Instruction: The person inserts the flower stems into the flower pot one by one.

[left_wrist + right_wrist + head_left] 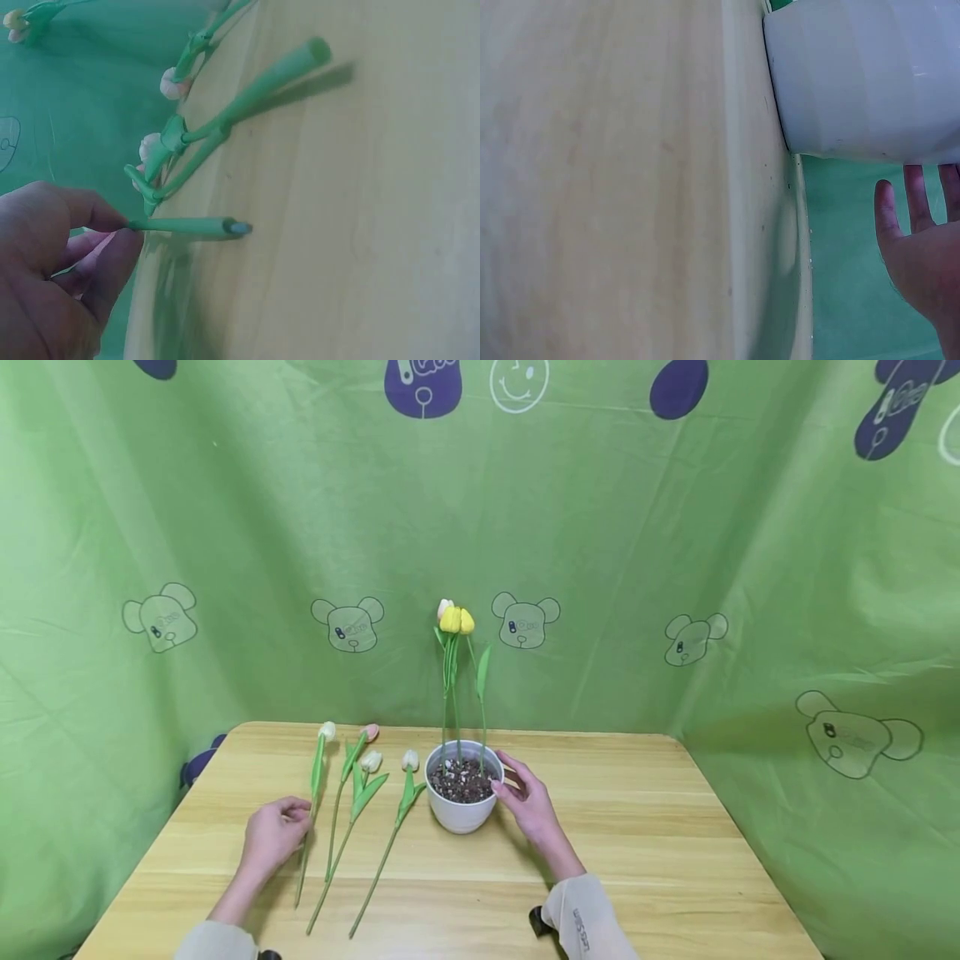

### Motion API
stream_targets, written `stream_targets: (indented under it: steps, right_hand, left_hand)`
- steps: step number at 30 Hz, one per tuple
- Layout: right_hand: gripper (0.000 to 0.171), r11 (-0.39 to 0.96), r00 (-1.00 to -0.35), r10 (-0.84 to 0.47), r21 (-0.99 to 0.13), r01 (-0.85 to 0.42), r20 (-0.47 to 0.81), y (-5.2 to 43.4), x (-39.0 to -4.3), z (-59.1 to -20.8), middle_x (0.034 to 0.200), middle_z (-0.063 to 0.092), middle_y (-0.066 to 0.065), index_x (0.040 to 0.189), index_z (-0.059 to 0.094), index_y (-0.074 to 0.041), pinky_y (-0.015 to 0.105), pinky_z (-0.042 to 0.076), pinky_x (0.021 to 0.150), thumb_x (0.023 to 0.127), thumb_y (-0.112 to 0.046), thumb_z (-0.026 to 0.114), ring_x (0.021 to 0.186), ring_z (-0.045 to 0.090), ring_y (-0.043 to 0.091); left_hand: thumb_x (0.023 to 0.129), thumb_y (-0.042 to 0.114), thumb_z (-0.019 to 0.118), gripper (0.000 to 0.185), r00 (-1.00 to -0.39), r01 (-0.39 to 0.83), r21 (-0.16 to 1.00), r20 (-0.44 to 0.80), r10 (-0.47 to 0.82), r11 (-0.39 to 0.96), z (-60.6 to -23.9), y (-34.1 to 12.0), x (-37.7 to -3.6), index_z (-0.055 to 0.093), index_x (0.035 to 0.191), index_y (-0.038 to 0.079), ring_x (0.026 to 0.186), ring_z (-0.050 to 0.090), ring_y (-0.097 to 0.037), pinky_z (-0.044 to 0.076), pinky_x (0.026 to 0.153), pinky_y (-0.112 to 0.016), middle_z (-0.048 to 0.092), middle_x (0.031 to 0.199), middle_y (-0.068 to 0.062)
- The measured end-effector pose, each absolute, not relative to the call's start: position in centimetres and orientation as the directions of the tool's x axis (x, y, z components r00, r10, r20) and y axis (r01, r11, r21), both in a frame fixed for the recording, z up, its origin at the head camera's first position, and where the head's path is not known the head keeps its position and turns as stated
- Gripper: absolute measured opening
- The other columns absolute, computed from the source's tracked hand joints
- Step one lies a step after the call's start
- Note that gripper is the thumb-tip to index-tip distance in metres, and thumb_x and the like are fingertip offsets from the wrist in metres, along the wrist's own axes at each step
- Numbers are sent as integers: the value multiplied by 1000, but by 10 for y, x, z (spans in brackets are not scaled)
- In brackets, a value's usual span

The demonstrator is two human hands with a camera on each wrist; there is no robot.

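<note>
My left hand (pixel 276 833) pinches the green stem of a white tulip (pixel 326 732) between thumb and fingertips, at the left of the table. In the left wrist view, the cut end of this stem (pixel 191 226) sticks out past the fingers. My right hand (pixel 531 802) rests against the right side of a white flowerpot (pixel 461 816), thumb by the rim and fingers (pixel 916 196) extended along the wall. Dark soil (pixel 462 787) fills the pot. Yellow tulips (pixel 456 620) and a pale pink one (pixel 444 607) stand upright in it.
Between my left hand and the pot lie a pink tulip (pixel 369 732) and two white tulips (pixel 371 762), stems toward the front. The wooden table (pixel 637 843) ends at a green patterned curtain (pixel 600 527) behind and at the sides.
</note>
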State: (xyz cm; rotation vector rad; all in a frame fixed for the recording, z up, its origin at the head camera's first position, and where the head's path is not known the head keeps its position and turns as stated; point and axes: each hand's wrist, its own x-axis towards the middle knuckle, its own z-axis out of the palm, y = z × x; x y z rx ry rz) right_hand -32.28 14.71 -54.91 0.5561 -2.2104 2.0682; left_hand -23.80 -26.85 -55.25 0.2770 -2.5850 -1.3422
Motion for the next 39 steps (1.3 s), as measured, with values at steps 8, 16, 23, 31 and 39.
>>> stream_targets:
  steps: [8, 16, 23, 31, 39]
  right_hand:
    - [58, 20, -934, -209, -954, -299, 289, 147, -323, -549, 158, 46, 21, 151, 48, -2, 25, 49, 112, 97, -5, 69, 140, 49, 46]
    - [59, 12, -939, -205, -959, -285, 276, 147, -323, -547, 158, 46, 20, 152, 48, -3, 20, 49, 110, 97, -5, 69, 141, 48, 45]
    - [59, 6, -937, -208, -958, -287, 279, 147, -322, -548, 159, 45, 22, 152, 47, -1, 18, 49, 108, 97, -3, 69, 141, 47, 47]
    - [59, 6, -942, -200, -961, -277, 271, 147, -322, -548, 158, 46, 20, 152, 48, -2, 27, 48, 114, 97, -4, 69, 142, 47, 46]
    - [59, 2, -939, -207, -960, -279, 273, 146, -322, -549, 159, 45, 22, 152, 47, -2, 22, 49, 111, 97, -4, 69, 141, 47, 48]
  left_hand:
    - [87, 1, 68, 28, -953, -14, 835, 156, -261, 550, -542, -259, -239, 73, 114, -3, 66, 66, -9, 58, 56, -22, 74, 93, -13]
    - [84, -4, 71, 28, -940, 68, 852, 230, -253, 519, -531, -245, -244, 74, 112, -2, 72, 67, -7, 60, 65, -17, 75, 92, -14]
    - [80, -7, 74, 30, -936, 92, 882, 236, -263, 463, -527, -234, -244, 75, 110, -1, 74, 68, -5, 60, 67, -17, 75, 92, -14]
    - [79, -8, 76, 32, -929, 189, 893, 298, -221, 407, -510, -212, -243, 74, 110, -1, 74, 67, -4, 60, 69, -18, 74, 89, -12]
    - [80, -7, 77, 31, -902, 281, 880, 379, -209, 382, -493, -190, -251, 75, 110, 2, 77, 69, -4, 57, 86, -16, 76, 90, -10]
